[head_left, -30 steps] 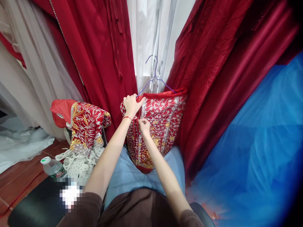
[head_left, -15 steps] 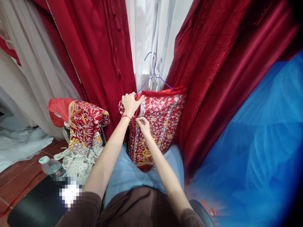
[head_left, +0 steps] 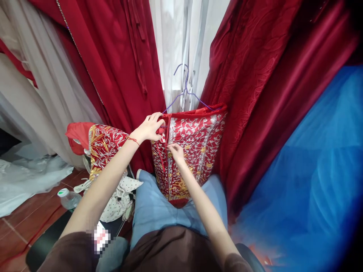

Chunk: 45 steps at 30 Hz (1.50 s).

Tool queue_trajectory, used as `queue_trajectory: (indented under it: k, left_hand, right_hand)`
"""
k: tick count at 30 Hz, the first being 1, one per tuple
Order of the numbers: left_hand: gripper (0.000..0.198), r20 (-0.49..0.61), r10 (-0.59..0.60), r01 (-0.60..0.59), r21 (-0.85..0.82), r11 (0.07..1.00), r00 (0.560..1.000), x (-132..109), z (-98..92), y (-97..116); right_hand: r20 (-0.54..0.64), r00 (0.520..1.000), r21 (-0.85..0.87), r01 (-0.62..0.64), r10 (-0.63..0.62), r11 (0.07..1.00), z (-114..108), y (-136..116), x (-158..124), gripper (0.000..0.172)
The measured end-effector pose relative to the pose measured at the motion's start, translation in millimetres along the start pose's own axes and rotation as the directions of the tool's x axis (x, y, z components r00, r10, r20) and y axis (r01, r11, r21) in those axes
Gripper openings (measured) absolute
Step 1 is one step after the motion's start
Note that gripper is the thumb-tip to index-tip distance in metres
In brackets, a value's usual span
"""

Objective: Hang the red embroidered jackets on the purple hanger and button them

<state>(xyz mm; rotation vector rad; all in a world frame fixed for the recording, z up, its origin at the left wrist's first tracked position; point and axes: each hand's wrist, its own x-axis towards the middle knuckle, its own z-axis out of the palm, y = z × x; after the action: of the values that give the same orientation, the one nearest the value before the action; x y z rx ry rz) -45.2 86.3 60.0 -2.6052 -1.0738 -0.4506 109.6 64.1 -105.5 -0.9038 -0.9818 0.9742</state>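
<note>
A red garment (head_left: 193, 147) with silver and gold embroidery hangs from a purple wire hanger (head_left: 186, 88), its lower end between my knees. At its upper left corner is my left hand (head_left: 149, 127), fingers over the top edge and thumb lower down, with red cloth between them. My right hand (head_left: 177, 152) is closed in a pinch at the edge of the front panel, a little lower. Thin red ties (head_left: 161, 156) dangle beside that edge. What lies under my left fingers is partly hidden.
Left, another red embroidered piece (head_left: 103, 145) drapes over a seat, above a dotted white cloth (head_left: 116, 206). A plastic bottle (head_left: 68, 198) stands near a black surface (head_left: 47, 238). Red drapes (head_left: 127, 56) and blue tulle (head_left: 309, 189) flank me.
My left hand has shifted left along the garment's top corner, its thumb now lower. A gap with red cloth shows at the front edge. My right hand moved slightly right and down.
</note>
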Motion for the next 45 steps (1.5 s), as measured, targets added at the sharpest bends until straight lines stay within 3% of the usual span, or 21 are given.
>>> queue_trajectory:
  k: [2, 3, 6, 10, 14, 16, 21, 26, 30, 32, 36, 38, 41, 43, 45]
  left_hand:
    - [0.063, 0.011, -0.049, 0.048, 0.084, 0.995, 0.999, -1, 1.8, 1]
    - [0.060, 0.002, -0.075, 0.074, 0.115, 0.991, 0.997, 0, 2.8, 3]
    - [0.028, -0.034, -0.116, 0.121, 0.189, 0.974, 0.993, 9, 1.1, 4]
    - [0.019, -0.141, -0.171, 0.197, 0.198, 0.960, 0.975, 21, -8.2, 6]
    - [0.026, -0.373, -0.252, 0.310, 0.104, 0.945, 0.893, 19, 2.6, 24]
    - [0.031, -0.413, -0.275, 0.329, 0.065, 0.942, 0.868, 17, 16.8, 38]
    - [0.027, -0.225, -0.403, 0.385, -0.118, 0.915, 0.887, 19, 38.2, 51]
    - [0.018, -0.298, -0.486, 0.394, -0.318, 0.862, 0.822, 24, 33.9, 42]
    - [0.043, -0.148, -0.506, 0.376, -0.503, 0.778, 0.850, 29, 40.1, 35]
    - [0.035, -0.095, -0.541, 0.407, -0.553, 0.726, 0.836, 30, 42.1, 33]
    - [0.009, -0.094, -0.616, 0.476, -0.547, 0.688, 0.782, 24, 31.0, 41]
    - [0.012, -0.006, -0.552, 0.398, -0.687, 0.608, 0.834, 15, 18.6, 55]
    - [0.035, 0.157, -0.169, 0.201, -0.938, 0.283, 0.973, 1, -0.5, 85]
    - [0.046, 0.095, -0.017, 0.097, -0.983, 0.154, 0.995, -6, -6.8, 99]
    - [0.047, -0.052, -0.136, -0.027, -0.983, 0.180, 0.989, -7, -2.8, 100]
  right_hand:
    - [0.020, 1.000, -0.005, 0.011, -0.011, 1.000, 2, 1, -3, 0.010]
    - [0.024, 1.000, -0.011, 0.014, -0.014, 1.000, 3, 2, -4, 0.011]
    - [0.021, 1.000, -0.022, 0.005, -0.004, 1.000, 4, 6, -7, 0.012]
    - [0.006, 1.000, -0.023, -0.023, 0.023, 0.999, 2, 8, -6, 0.014]
    - [0.034, 0.999, -0.015, -0.015, 0.015, 1.000, 4, 6, -6, 0.015]
    - [0.078, 0.995, 0.025, -0.059, 0.057, 0.998, 6, 5, -8, 0.015]
    - [0.148, 0.982, 0.094, -0.129, 0.114, 0.987, 11, 4, -11, 0.014]
    - [0.150, 0.982, 0.085, -0.126, 0.112, 0.988, 12, 4, -11, 0.010]
    - [0.133, 0.985, 0.079, -0.124, 0.113, 0.989, 15, 6, -11, 0.007]
    - [0.130, 0.985, 0.074, -0.124, 0.113, 0.990, 15, 7, -10, 0.008]
    - [0.146, 0.982, 0.074, -0.135, 0.123, 0.988, 15, 8, -8, 0.008]
    - [0.141, 0.982, 0.074, -0.139, 0.127, 0.988, 17, 9, -7, 0.009]
    - [0.098, 0.993, 0.069, -0.073, 0.066, 0.995, 22, 9, -7, 0.009]
    - [0.065, 0.998, 0.068, -0.020, 0.016, 0.997, 25, 9, -8, 0.009]
    - [0.056, 0.998, 0.063, -0.029, 0.025, 0.998, 26, 9, -8, 0.008]
